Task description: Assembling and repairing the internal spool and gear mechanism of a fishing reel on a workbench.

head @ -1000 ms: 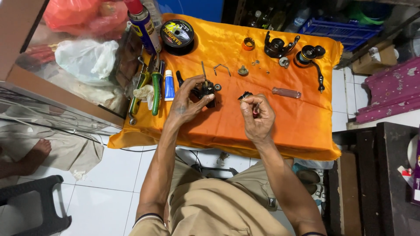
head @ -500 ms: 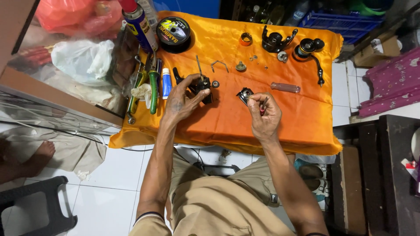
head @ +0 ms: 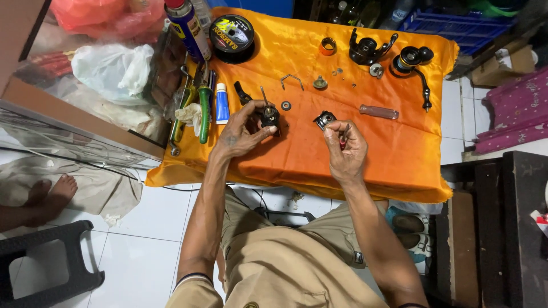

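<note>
Presently: fishing reel in pieces on an orange cloth, both hands occupied

Orange cloth (head: pixel 319 154): satin-like, glossy, creased, draped over a small table; it lies beneath both hands and hangs toward the person's knees.

Progress, as judged: the reel looks well stripped down, its parts laid out beyond the hands; nothing appears rejoined yet, so most of the reassembly seems left.

Line spool (head: pixel 231 37): round, black, flat, far beyond the left hand.

Reel housing (head: pixel 368 50) and handle assembly (head: pixel 414 63): black, hard, glossy, well beyond the right hand.

Pliers (head: pixel 204 105): green rubbery grips, just outside the left hand, next to a white-and-blue tube (head: pixel 221 104).

Left hand (head: pixel 242 134): fingers curled shut around the reel body (head: pixel 268 116), a small dark metal block with a thin shaft standing up from it, held just over the cloth.

Right hand (head: pixel 345 151): fingers pinched closed on a small black round part (head: pixel 324 120) at the fingertips; something red shows within the grip, too hidden to name.

Brown handle (head: pixel 378 112): translucent, cylindrical, just beyond the right hand.

Washers and a wire clip (head: pixel 291 80): tiny, metallic, scattered between the hands and the housing.
</note>
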